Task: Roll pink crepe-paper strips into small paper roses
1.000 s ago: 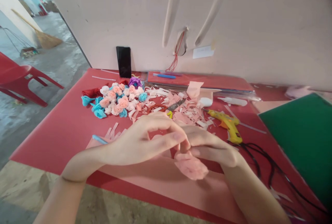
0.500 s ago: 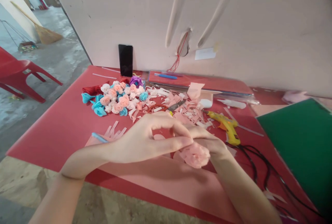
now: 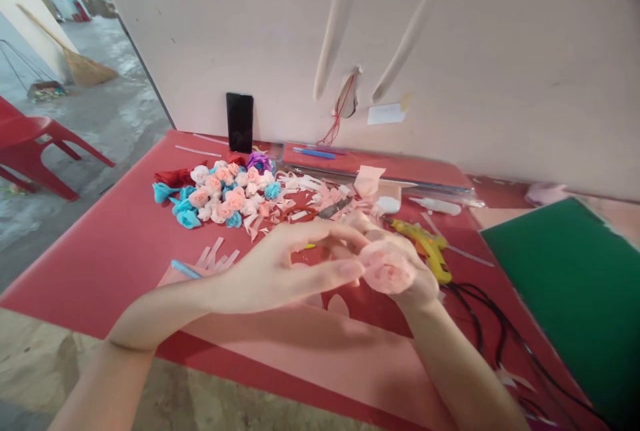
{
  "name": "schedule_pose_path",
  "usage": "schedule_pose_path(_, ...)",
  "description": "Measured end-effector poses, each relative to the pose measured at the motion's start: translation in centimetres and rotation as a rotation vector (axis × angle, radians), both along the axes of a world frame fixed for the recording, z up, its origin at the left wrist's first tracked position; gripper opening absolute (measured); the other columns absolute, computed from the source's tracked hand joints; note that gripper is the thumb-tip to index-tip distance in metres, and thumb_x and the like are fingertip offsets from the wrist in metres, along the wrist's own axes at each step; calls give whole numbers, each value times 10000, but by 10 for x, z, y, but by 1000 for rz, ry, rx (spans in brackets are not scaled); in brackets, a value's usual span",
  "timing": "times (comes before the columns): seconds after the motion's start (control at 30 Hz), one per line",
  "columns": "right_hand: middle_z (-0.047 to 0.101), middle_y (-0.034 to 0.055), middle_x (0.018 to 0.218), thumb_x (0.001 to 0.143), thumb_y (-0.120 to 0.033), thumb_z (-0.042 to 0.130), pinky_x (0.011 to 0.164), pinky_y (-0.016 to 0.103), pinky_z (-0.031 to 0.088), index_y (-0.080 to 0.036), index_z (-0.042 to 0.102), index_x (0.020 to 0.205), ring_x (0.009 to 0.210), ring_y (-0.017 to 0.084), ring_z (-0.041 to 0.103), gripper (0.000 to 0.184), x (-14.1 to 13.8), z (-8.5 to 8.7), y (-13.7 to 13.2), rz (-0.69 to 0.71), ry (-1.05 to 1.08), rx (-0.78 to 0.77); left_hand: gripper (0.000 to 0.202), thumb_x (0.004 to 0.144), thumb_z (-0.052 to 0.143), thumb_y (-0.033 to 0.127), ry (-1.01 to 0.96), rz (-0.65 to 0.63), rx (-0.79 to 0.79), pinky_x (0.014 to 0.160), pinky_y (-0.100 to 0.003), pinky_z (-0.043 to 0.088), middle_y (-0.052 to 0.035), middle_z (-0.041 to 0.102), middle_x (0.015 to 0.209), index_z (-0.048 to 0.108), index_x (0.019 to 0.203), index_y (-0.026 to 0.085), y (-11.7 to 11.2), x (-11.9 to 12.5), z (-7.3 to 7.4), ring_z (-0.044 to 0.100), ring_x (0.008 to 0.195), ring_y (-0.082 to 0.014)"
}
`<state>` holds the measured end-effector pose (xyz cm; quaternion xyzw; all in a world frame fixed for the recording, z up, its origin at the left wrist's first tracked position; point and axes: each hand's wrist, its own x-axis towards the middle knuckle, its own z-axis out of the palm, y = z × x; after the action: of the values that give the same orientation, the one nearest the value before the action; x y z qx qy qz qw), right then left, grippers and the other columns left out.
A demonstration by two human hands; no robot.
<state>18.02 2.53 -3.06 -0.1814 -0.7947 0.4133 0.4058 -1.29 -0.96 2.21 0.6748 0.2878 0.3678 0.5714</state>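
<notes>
Holding a pink paper rose [image 3: 389, 272] above the table's [image 3: 115, 244] near middle in your right hand [image 3: 421, 259], you have your left hand [image 3: 280, 264] narrowed at its left edge, grip unclear; rose looks well layered, loose petals [image 3: 339, 306] unused below, finished flowers [image 3: 234, 200] far left.

The only view looks from the person's head, forward and down, close above the left hand [image 3: 267, 268] and right hand [image 3: 423, 281]. It faces a pale panel [image 3: 460, 44] at twelve o'clock, with grey floor [image 3: 103, 34] showing at ten o'clock.
</notes>
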Motion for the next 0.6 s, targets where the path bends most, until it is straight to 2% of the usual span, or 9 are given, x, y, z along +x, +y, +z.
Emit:
schedule_pose_path(0.1, 445, 0, 693, 919, -363, 366, 631, 321, 358, -206, 474, 674, 666, 158, 396, 310, -1, 4, -2, 14, 43, 66, 254, 809, 603, 325, 33, -27, -27, 681, -238, 495, -35, 687, 936, 634, 1020, 187, -1, 1, 0, 623, 822, -150)
schedule_pose_path(0.23, 452, -2, 650, 934, -351, 359, 613, 319, 328, -206, 494, 689, 650, 161, 389, 316, -4, 9, -2, 36, 23, 127, 303, 740, 672, 351, 53, -31, -63, 718, -248, 488, -31, 684, 1028, 659, 1007, 209, 0, 1, -3, 618, 934, -186)
schedule_pose_path(0.43, 494, -5, 677, 949, -366, 337, 634, 334, 318, -202, 463, 689, 626, 150, 385, 332, -5, 15, -3, 42, -44, 185, 253, 725, 669, 339, 113, -47, -139, 662, -239, 489, -32, 700, 879, 695, 916, 174, 0, 2, -4, 624, 834, -172)
schedule_pose_path(0.6, 509, -7, 695, 957, -385, 308, 644, 325, 341, -203, 469, 723, 639, 145, 403, 337, -5, 18, -5, 29, -85, 241, 198, 705, 664, 318, 76, -64, -188, 638, -260, 520, -18, 696, 744, 726, 837, 184, 0, 4, -3, 629, 726, -167)
